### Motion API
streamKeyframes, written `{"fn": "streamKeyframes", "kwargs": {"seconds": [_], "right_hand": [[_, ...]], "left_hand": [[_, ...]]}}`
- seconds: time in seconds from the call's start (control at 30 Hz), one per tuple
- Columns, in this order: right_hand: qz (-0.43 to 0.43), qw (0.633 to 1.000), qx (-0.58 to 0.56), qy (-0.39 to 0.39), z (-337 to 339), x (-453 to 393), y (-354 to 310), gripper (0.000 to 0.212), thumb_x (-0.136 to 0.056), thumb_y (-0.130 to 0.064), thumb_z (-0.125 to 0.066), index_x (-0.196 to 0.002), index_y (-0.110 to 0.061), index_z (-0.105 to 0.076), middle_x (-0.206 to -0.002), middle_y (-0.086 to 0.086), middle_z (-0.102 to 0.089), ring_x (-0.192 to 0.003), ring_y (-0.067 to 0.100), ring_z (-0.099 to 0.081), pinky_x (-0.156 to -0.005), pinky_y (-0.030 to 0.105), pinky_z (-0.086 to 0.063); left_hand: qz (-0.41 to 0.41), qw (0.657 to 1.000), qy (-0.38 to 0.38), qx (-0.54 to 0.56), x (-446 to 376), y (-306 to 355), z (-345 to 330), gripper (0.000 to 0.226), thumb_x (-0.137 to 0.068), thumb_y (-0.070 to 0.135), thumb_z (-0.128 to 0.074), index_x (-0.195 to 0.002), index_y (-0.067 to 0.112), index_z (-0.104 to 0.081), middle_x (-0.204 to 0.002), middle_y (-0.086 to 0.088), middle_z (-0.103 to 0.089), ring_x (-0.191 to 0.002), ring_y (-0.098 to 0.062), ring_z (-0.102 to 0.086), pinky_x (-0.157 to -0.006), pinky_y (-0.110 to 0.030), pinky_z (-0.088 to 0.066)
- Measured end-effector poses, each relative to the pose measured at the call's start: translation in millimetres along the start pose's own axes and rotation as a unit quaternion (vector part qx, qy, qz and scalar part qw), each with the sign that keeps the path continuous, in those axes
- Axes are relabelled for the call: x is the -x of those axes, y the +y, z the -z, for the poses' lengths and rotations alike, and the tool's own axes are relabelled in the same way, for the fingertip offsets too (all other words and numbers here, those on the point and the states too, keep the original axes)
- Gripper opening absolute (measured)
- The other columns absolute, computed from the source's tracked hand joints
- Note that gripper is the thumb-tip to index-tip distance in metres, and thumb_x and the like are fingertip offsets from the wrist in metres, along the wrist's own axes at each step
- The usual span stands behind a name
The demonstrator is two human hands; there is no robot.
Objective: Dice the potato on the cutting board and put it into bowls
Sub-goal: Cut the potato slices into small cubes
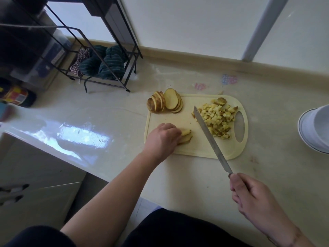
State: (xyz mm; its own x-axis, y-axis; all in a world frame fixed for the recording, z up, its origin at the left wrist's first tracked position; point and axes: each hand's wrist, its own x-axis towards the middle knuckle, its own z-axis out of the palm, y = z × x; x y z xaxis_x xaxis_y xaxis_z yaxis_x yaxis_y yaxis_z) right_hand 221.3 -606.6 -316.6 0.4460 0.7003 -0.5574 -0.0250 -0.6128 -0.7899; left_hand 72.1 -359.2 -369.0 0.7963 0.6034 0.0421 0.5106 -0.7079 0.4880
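Observation:
A pale yellow cutting board (199, 148) lies on the counter. At its near left, my left hand (162, 138) holds down a small stack of potato slices (186, 136) with curled fingers. My right hand (252, 196) grips the handle of a long knife (208, 134), whose blade slants up across the board, tip beside a pile of diced potato (218, 118) on the right half. More sliced potato (164, 103) leans at the board's far left corner, partly off it. A white bowl (315, 129) stands at the right edge of the frame.
A black wire rack (99, 56) with dark striped cloths stands at the back left of the counter. A colourful tin (17, 96) sits at the far left. The wall and its beige skirting run behind the board. The counter's front edge drops off at the lower left.

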Motion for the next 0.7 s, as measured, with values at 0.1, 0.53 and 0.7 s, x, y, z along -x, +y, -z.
{"fn": "streamKeyframes", "kwargs": {"seconds": [0.1, 0.53, 0.7], "right_hand": [[-0.005, 1.000, 0.003, 0.005, 1, 0, 0, 0.083, -0.063, -0.094, -0.044, -0.073, -0.012, -0.049, -0.051, -0.002, -0.037, -0.047, 0.012, -0.032, -0.046, 0.027, -0.028], [-0.028, 0.999, -0.013, 0.008, 1, 3, 3, 0.082, -0.059, -0.095, -0.047, -0.071, -0.014, -0.050, -0.051, -0.003, -0.038, -0.048, 0.017, -0.029, -0.048, 0.029, -0.026], [-0.028, 0.999, -0.025, 0.008, 2, 4, 5, 0.080, -0.061, -0.094, -0.048, -0.071, -0.014, -0.050, -0.052, -0.002, -0.036, -0.049, 0.018, -0.027, -0.049, 0.030, -0.026]], "left_hand": [[-0.032, 0.999, -0.005, -0.042, -3, 3, 0, 0.009, -0.092, 0.012, -0.070, -0.094, 0.005, -0.074, -0.090, -0.009, -0.069, -0.078, -0.031, -0.065, -0.064, -0.042, -0.058], [0.071, 0.965, -0.226, -0.109, -46, 22, 29, 0.027, -0.097, 0.025, -0.062, -0.120, 0.011, -0.068, -0.107, -0.006, -0.068, -0.093, -0.023, -0.063, -0.078, -0.032, -0.054], [0.099, 0.977, -0.181, -0.052, -52, 10, 33, 0.024, -0.096, 0.020, -0.066, -0.116, 0.010, -0.073, -0.108, -0.006, -0.073, -0.095, -0.022, -0.069, -0.086, -0.037, -0.059]]}}
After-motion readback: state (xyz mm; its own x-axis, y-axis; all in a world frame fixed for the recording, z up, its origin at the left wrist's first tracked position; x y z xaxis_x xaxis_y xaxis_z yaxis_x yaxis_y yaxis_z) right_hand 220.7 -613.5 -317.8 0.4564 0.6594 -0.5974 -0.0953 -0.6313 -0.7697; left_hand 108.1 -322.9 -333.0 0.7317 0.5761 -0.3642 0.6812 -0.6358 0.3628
